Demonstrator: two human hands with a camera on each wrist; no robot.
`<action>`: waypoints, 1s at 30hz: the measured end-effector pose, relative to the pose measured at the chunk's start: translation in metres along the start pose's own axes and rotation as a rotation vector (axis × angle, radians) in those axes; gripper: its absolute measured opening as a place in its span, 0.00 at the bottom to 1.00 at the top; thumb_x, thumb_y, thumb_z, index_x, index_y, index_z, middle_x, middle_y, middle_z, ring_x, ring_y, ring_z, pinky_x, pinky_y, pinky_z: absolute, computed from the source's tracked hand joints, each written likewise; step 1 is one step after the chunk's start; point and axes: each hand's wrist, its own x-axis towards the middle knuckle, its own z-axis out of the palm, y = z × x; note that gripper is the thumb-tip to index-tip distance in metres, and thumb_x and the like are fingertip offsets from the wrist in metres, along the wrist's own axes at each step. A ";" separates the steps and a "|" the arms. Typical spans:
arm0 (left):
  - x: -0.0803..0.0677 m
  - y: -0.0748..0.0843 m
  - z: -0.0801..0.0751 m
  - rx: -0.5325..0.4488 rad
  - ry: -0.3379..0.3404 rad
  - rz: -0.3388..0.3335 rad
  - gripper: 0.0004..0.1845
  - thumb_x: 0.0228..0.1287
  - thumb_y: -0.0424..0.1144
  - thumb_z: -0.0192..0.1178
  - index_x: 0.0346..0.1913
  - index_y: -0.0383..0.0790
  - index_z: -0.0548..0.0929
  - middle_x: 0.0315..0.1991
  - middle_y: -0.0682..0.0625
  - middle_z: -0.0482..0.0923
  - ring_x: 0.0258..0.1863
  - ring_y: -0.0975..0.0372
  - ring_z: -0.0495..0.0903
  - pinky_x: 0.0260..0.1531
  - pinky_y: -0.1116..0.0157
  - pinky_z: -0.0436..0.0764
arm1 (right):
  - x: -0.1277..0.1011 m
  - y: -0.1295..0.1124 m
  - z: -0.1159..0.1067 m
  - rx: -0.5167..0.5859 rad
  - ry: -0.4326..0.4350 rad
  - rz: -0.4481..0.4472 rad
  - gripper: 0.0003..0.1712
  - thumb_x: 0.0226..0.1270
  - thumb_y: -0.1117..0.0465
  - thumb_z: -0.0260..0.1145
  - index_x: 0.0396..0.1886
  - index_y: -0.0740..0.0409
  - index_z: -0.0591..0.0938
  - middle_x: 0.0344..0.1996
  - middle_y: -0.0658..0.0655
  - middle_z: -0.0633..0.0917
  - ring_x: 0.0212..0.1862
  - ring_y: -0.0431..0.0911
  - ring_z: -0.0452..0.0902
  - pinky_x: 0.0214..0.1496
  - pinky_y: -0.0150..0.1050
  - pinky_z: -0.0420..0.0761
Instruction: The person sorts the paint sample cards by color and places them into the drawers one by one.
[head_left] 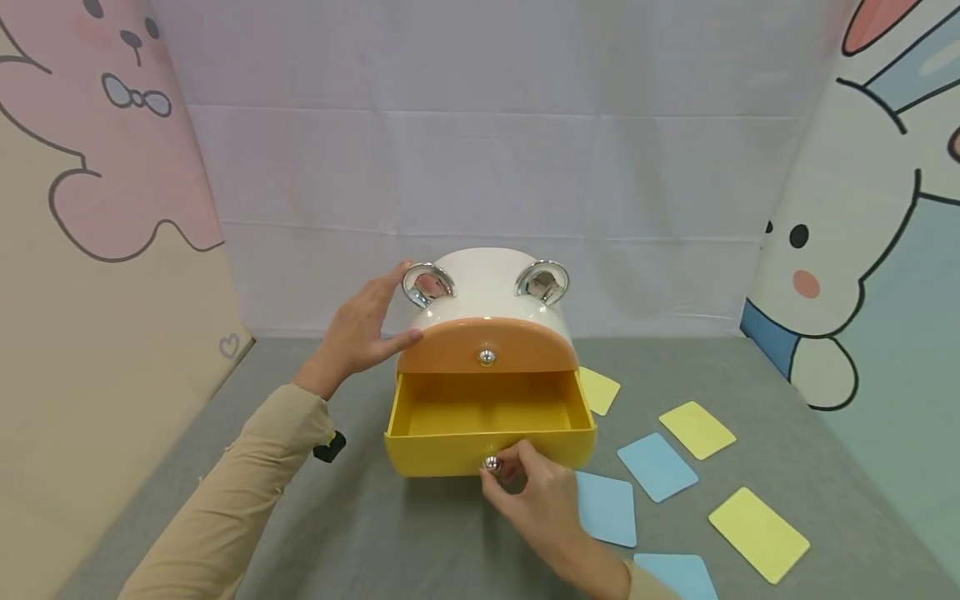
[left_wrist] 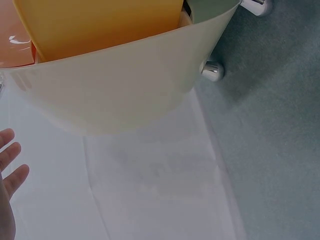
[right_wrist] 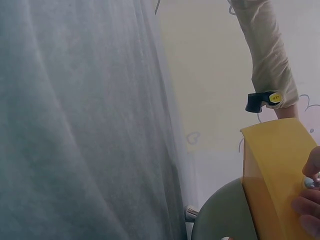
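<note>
A small frog-like drawer box (head_left: 480, 283) with a white body and two silver ring ears stands on the grey cloth. Its orange upper drawer (head_left: 442, 348) is closed, while the yellow lower drawer (head_left: 435, 457) is pulled out and looks bare inside. My right hand (head_left: 543, 504) pinches that drawer's silver knob (head_left: 491, 464) between thumb and index finger; in the right wrist view, fingers (right_wrist: 307, 205) also show at the knob. Against the box's left side, by the ear and orange front, my left hand (head_left: 354, 333) is spread with fingers extended. The left wrist view catches the white body (left_wrist: 115, 95) close up.
Yellow cards (head_left: 759, 535) and blue cards (head_left: 657, 467) lie scattered on the grey cloth (head_left: 337, 525) to the right of the box, some partly behind my right arm. Behind stands a white cloth backdrop (head_left: 480, 167), with cartoon-printed panels (head_left: 900, 350) at both sides.
</note>
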 end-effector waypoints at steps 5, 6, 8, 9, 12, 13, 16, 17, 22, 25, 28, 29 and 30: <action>0.000 -0.001 0.000 0.006 0.004 0.006 0.50 0.54 0.74 0.36 0.71 0.43 0.49 0.63 0.41 0.63 0.55 0.49 0.68 0.48 0.48 0.72 | -0.003 -0.003 -0.003 0.004 0.008 -0.009 0.14 0.37 0.63 0.74 0.22 0.52 0.76 0.15 0.42 0.77 0.17 0.31 0.70 0.19 0.19 0.67; 0.000 -0.001 0.000 0.007 0.004 0.007 0.50 0.54 0.74 0.36 0.71 0.43 0.49 0.63 0.41 0.63 0.56 0.49 0.68 0.48 0.48 0.72 | -0.003 -0.004 -0.003 0.005 0.008 -0.013 0.14 0.37 0.63 0.74 0.22 0.52 0.76 0.15 0.42 0.77 0.17 0.31 0.70 0.19 0.19 0.68; 0.000 -0.001 0.000 0.008 0.005 0.005 0.50 0.54 0.74 0.36 0.71 0.43 0.49 0.64 0.41 0.63 0.56 0.49 0.67 0.48 0.48 0.72 | -0.004 -0.005 -0.004 0.005 0.009 -0.019 0.14 0.37 0.64 0.74 0.22 0.52 0.76 0.15 0.42 0.77 0.17 0.30 0.70 0.19 0.19 0.68; 0.000 -0.001 0.000 0.007 0.004 0.004 0.50 0.54 0.74 0.36 0.71 0.43 0.49 0.64 0.42 0.62 0.56 0.49 0.67 0.48 0.48 0.72 | -0.004 -0.006 -0.004 0.007 0.008 -0.023 0.14 0.37 0.64 0.74 0.23 0.52 0.76 0.15 0.42 0.77 0.18 0.30 0.70 0.19 0.19 0.68; -0.001 -0.001 0.000 0.005 0.004 0.001 0.50 0.54 0.74 0.36 0.71 0.42 0.50 0.64 0.42 0.62 0.56 0.49 0.67 0.49 0.48 0.72 | -0.005 -0.007 -0.005 0.012 0.004 -0.029 0.14 0.37 0.64 0.74 0.23 0.52 0.76 0.15 0.42 0.78 0.18 0.30 0.70 0.19 0.19 0.68; -0.001 -0.001 0.000 0.006 0.004 0.000 0.50 0.54 0.74 0.36 0.71 0.41 0.50 0.64 0.42 0.63 0.56 0.49 0.68 0.49 0.48 0.72 | -0.005 -0.007 -0.005 0.013 0.002 -0.030 0.14 0.37 0.64 0.74 0.23 0.52 0.76 0.16 0.42 0.77 0.18 0.30 0.70 0.19 0.19 0.68; -0.001 -0.001 0.000 0.005 0.002 0.002 0.50 0.54 0.74 0.37 0.71 0.41 0.50 0.64 0.42 0.63 0.56 0.49 0.67 0.49 0.48 0.71 | -0.006 -0.008 -0.005 0.021 -0.007 -0.031 0.15 0.37 0.64 0.75 0.23 0.52 0.76 0.16 0.42 0.77 0.18 0.30 0.71 0.19 0.20 0.68; -0.001 0.000 0.000 0.006 0.001 0.003 0.50 0.54 0.74 0.37 0.71 0.41 0.50 0.64 0.42 0.63 0.56 0.49 0.67 0.49 0.48 0.71 | -0.007 -0.008 -0.005 0.023 -0.010 -0.030 0.15 0.38 0.64 0.75 0.23 0.52 0.76 0.16 0.42 0.77 0.18 0.30 0.71 0.19 0.20 0.69; -0.001 -0.001 0.000 0.004 0.003 0.010 0.49 0.54 0.74 0.37 0.71 0.42 0.49 0.63 0.41 0.63 0.56 0.48 0.67 0.50 0.48 0.71 | -0.008 -0.007 -0.004 0.040 -0.008 -0.039 0.15 0.38 0.64 0.75 0.24 0.52 0.76 0.17 0.43 0.78 0.18 0.32 0.72 0.19 0.22 0.70; -0.001 -0.001 0.001 0.000 0.005 0.012 0.49 0.54 0.74 0.37 0.71 0.41 0.50 0.64 0.42 0.62 0.56 0.49 0.67 0.50 0.48 0.71 | -0.009 -0.007 -0.004 0.040 0.000 -0.051 0.15 0.38 0.65 0.75 0.24 0.52 0.76 0.17 0.43 0.78 0.18 0.31 0.72 0.20 0.20 0.70; -0.001 -0.001 0.001 -0.004 0.006 0.013 0.50 0.54 0.73 0.37 0.71 0.40 0.50 0.64 0.42 0.62 0.56 0.49 0.67 0.50 0.48 0.71 | -0.009 -0.006 -0.003 0.034 0.004 -0.062 0.16 0.38 0.64 0.75 0.24 0.52 0.76 0.18 0.42 0.78 0.19 0.29 0.71 0.20 0.20 0.70; -0.001 -0.001 0.001 -0.005 0.006 0.014 0.50 0.54 0.73 0.37 0.71 0.40 0.51 0.64 0.42 0.62 0.56 0.49 0.67 0.50 0.48 0.71 | -0.009 -0.006 -0.004 0.033 0.001 -0.063 0.16 0.38 0.64 0.75 0.24 0.52 0.76 0.18 0.42 0.78 0.19 0.29 0.71 0.20 0.20 0.70; -0.001 -0.001 0.001 -0.006 0.006 0.014 0.50 0.54 0.73 0.37 0.70 0.40 0.51 0.64 0.42 0.62 0.56 0.49 0.67 0.50 0.48 0.71 | -0.009 -0.006 -0.004 0.029 0.001 -0.065 0.16 0.38 0.64 0.75 0.24 0.52 0.76 0.18 0.42 0.78 0.20 0.28 0.70 0.20 0.20 0.69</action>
